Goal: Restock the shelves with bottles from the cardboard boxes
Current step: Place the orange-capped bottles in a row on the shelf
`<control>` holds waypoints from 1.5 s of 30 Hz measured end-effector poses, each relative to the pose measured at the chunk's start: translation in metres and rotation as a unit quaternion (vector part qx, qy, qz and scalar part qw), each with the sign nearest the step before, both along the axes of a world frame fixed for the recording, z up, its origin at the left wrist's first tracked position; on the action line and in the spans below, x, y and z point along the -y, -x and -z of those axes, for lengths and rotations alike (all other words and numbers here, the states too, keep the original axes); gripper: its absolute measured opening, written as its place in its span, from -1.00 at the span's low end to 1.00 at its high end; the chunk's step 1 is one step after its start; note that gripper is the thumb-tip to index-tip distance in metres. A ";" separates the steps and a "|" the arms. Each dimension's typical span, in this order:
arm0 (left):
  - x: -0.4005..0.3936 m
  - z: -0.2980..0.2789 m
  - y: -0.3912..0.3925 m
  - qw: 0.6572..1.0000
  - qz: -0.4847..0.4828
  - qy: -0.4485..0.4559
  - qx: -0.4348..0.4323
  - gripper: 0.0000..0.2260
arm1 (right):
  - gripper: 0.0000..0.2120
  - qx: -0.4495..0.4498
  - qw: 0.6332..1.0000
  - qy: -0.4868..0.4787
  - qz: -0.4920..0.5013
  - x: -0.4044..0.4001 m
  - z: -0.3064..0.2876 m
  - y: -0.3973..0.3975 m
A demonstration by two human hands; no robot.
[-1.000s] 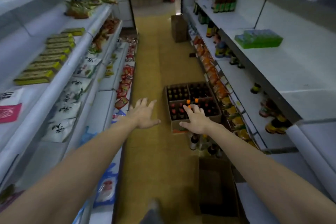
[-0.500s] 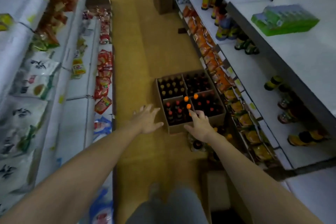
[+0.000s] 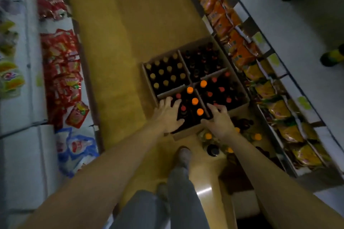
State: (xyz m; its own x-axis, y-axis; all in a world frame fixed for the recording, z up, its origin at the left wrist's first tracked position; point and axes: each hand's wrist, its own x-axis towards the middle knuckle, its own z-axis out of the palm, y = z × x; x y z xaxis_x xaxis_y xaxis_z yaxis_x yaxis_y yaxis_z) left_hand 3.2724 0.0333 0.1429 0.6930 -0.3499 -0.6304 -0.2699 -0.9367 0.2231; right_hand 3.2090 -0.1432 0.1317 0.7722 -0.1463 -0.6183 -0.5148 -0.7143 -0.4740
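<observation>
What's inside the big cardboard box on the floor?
The brown cardboard box has four sections filled with upright dark bottles, with yellow, red and bright orange caps. The left hand and right hand cover its near edge.

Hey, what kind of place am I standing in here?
Most likely a small grocery shop aisle: white shelves with packaged snacks on both sides, and cardboard boxes of bottles on the floor.

Orange caps, yellow floor, red packets, grey trousers.
</observation>
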 end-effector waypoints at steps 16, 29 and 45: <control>0.084 0.250 -0.093 0.990 0.131 -0.013 -0.054 -0.39 | -0.60 -0.086 0.988 0.093 -0.089 0.020 0.241 -0.074; 0.105 0.306 -0.109 0.968 0.249 0.020 0.020 -0.49 | -0.66 -0.024 0.978 0.184 -0.092 0.004 0.295 -0.079; 0.091 0.044 -0.124 0.954 0.286 0.071 0.046 -0.48 | -0.61 0.048 0.987 0.151 0.033 0.015 0.054 -0.063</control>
